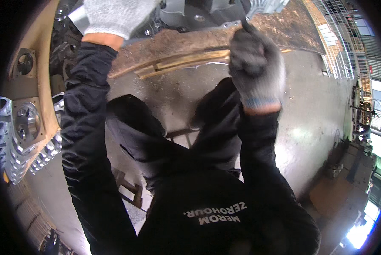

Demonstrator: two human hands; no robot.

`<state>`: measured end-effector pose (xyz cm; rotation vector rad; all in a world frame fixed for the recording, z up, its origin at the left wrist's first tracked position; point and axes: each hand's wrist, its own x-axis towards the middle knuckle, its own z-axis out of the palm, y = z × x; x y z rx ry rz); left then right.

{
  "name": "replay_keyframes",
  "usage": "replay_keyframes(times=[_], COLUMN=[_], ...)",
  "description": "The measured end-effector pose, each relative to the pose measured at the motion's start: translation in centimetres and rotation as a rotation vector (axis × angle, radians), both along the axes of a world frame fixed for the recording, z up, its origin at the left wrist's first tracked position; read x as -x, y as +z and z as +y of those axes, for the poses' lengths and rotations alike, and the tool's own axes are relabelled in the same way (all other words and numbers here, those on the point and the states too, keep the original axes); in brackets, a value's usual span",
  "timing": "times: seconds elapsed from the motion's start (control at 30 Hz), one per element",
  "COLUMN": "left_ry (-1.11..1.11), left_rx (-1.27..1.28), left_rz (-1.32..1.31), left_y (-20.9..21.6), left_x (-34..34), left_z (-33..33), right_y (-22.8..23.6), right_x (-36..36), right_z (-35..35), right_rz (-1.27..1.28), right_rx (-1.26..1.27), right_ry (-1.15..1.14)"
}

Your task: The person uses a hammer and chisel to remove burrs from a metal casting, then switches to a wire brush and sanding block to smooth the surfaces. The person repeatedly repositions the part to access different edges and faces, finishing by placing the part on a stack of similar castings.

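Observation:
A grey cast metal part (199,18) with holes and a ribbed edge lies at the top of the head view, partly cut off by the frame. Over its left end is my left hand (118,16) in a white knit glove, back of the hand showing. The fingers of that hand are out of sight, so its grip is hidden. My right hand (256,63), in a grey glove with dark fingers, is closed in front of the part's right side. A narrow dark tip points up from this fist toward the casting; whatever the fist holds is hard to make out.
The casting rests on a worn brown board (169,47) with wooden strips along its near edge. More silver castings (28,123) stand at the left beside a tan divider (48,89). A wire mesh cage (333,46) is at the far right. My legs are below the board.

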<state>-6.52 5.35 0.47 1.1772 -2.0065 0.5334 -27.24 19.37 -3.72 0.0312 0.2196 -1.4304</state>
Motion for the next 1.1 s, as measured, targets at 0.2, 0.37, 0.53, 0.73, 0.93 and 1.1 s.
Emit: replay_keyframes(times=[0.2,0.37,0.53,0.73,0.93,1.1], left_ry=[-0.009,0.021,0.042,0.154,0.086,0.07], left_rx=[-0.212,-0.105,-0.127,-0.028,-0.085,-0.267], left_rz=[0.226,0.005,-0.014,-0.052,0.014,-0.014], left_y=[-3.1,-1.7,-0.3,-1.3,-1.1,-0.1], left_x=[-1.4,2.1,-0.5,-0.2,0.6,-0.6], left_z=[-3.4,-1.7,-0.3,-1.4,-1.4,-0.3], right_y=[-2.2,-0.6,-0.8,-1.0,0.5,-1.2], right_x=[0.5,1.1,1.0,0.4,1.8,1.0], right_z=[-2.4,-0.2,-2.9,-3.0,0.3,-4.4], right_rz=[1.067,0.296,0.422,0.631,0.508,0.784], right_rx=[0.284,-0.016,-0.012,-0.012,-0.051,-0.104], right_ry=[-0.18,-0.182,-0.019,-0.095,0.004,-0.08])
